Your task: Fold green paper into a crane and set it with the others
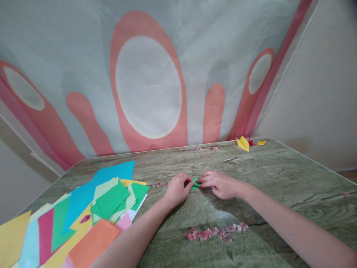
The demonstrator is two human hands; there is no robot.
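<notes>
Far left of my grip: a loose spread of coloured paper [110, 201], overlapping sheets in yellow, pale blue, magenta, green, bright blue and orange, with a small dark-pink piece [85, 219] lying on a yellow one. Next, my left hand [178, 187], fingers curled, thumb and fingertips at the left edge of a small green paper [194, 185], which sits on the wood-grain table [164, 245] between my two hands. My right hand [221, 184] meets its right side, fingers reaching inward; whether either hand pinches or merely presses, I cannot tell. Nearer me than the grip, a pink blossom pattern [206, 233]. Beyond and right: a yellow folded paper [243, 143], a red piece [251, 142], a smaller yellow piece [261, 143].
</notes>
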